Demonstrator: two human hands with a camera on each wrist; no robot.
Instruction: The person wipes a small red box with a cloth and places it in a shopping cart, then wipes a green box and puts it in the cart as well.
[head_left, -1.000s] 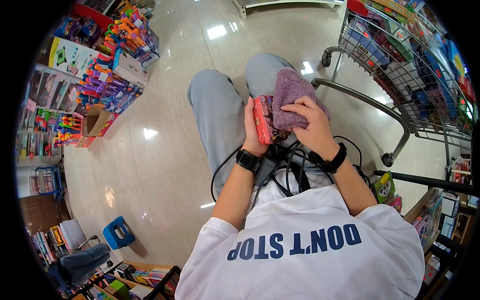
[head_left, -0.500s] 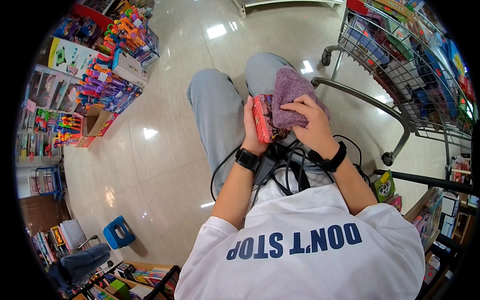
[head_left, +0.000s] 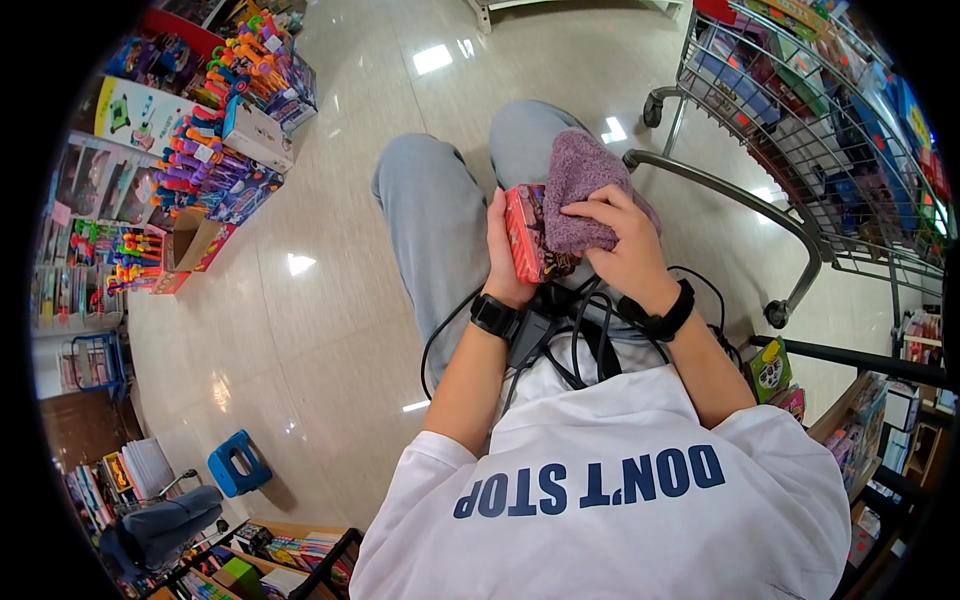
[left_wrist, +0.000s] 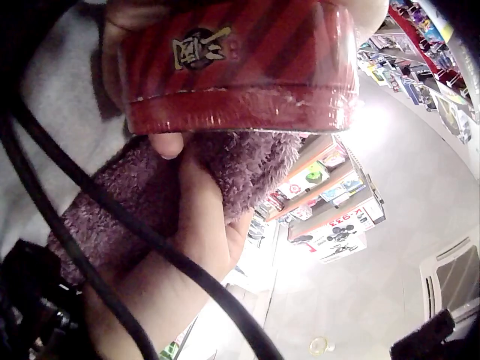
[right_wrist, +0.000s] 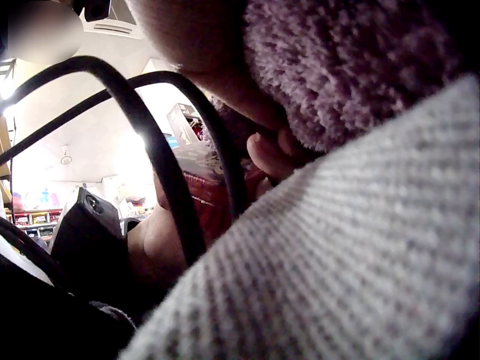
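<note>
My left hand (head_left: 507, 262) grips a small red box (head_left: 524, 238) by its side, above my lap. The box has dark stripes, gold lettering and a shiny surface in the left wrist view. A fluffy purple cloth (head_left: 580, 172) is bunched in my right hand (head_left: 628, 245), its fingers curled over the folds. Cloth and box meet at the box's right side, and part of the box top is hidden under the cloth. The right wrist view has the cloth (right_wrist: 337, 67) close up, with the red box (right_wrist: 206, 206) behind black cables.
Black cables (head_left: 590, 335) loop over my lap between the wrists. At the right stands a loaded wire shopping cart (head_left: 770, 130), its frame near my knee. Toy displays (head_left: 190, 160) line the left side, and a blue stool (head_left: 238, 465) is on the tiled floor (head_left: 310, 340).
The red box and my knees sit very slightly higher in the head view. Both hands keep their hold, and the cloth stays against the box.
</note>
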